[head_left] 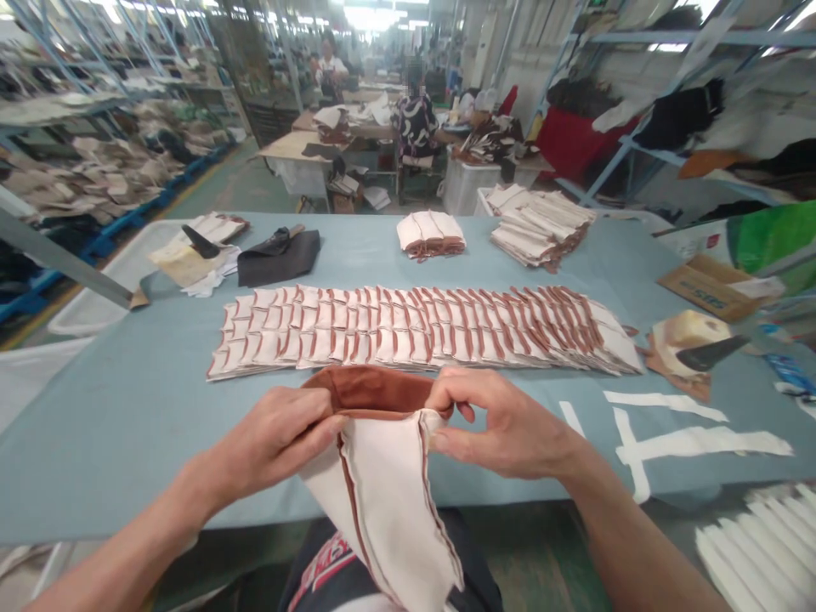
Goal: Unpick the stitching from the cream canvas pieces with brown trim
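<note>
Between my hands hangs a sewn leather piece (388, 476), off-white outside with raised brown seams and a reddish-brown inner face showing along its top opening. My left hand (280, 438) pinches its upper edge at the left, thumb on the pale side. At the right corner, my right hand (501, 425) grips the same edge between thumb and fingers. The lower part droops over the table's near edge toward my lap. Just beyond my hands lies a long row of overlapping pieces (395, 327) of the same pale and brown kind.
On the blue-covered table (127, 433) sit a small bundle (432, 234), a taller stack (539, 225) and a dark cloth (280, 257). White strips (707, 442) lie at the right, near a tape roll (692, 340) and a cardboard box (711, 285). People work at tables farther back.
</note>
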The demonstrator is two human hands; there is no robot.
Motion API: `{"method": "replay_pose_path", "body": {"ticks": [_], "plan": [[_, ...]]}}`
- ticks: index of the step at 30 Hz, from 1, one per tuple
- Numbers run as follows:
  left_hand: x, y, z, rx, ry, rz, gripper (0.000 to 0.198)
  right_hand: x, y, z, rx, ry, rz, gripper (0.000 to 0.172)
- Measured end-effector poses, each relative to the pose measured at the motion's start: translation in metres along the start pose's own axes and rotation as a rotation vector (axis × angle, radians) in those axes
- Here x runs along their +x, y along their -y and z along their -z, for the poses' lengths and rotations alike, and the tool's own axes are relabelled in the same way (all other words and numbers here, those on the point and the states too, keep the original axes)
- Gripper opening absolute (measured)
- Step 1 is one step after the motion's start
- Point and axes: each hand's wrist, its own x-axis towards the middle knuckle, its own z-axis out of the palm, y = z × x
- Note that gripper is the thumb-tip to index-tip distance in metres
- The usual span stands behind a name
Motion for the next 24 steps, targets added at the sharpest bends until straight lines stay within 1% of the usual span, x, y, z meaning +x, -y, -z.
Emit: {"method": "replay_pose_path", "body": {"ticks": [3, 5, 8, 11, 13, 16, 20, 22, 24], "plan": [[0.002, 0.002, 0.002, -0.124, 0.024, 0.064, 0.035, 0.011, 0.012, -0.003, 0.064, 0.014, -0.003, 0.015], [0.01, -0.003, 0.005, -0.265, 0.029, 0.079, 0.042, 0.018, 0.018, -0.004, 0.107, 0.049, -0.027, 0.015], [0.028, -0.014, 0.008, -0.511, -0.004, 0.053, 0.048, 0.029, 0.025, -0.007, 0.125, 0.088, -0.033, 0.015], [0.043, -0.023, 0.009, -0.742, -0.016, 0.051, 0.045, 0.035, 0.029, -0.009, 0.12, 0.103, -0.014, 0.017], [0.047, -0.026, 0.01, -0.831, 0.003, 0.08, 0.038, 0.036, 0.031, -0.01, 0.078, 0.099, -0.026, 0.015], [0.047, -0.026, 0.009, -0.906, 0.046, 0.151, 0.026, 0.033, 0.033, -0.011, 0.005, 0.086, -0.061, 0.013], [0.046, -0.025, 0.007, -0.964, 0.139, 0.253, 0.025, 0.028, 0.032, -0.014, 0.006, 0.065, -0.09, 0.01], [0.048, -0.027, 0.008, -0.947, 0.166, 0.256, 0.024, 0.026, 0.031, -0.016, 0.018, 0.058, -0.093, 0.006], [0.05, -0.031, 0.011, -0.914, 0.161, 0.206, 0.024, 0.023, 0.03, -0.016, 0.038, 0.057, -0.1, 0.004]]}}
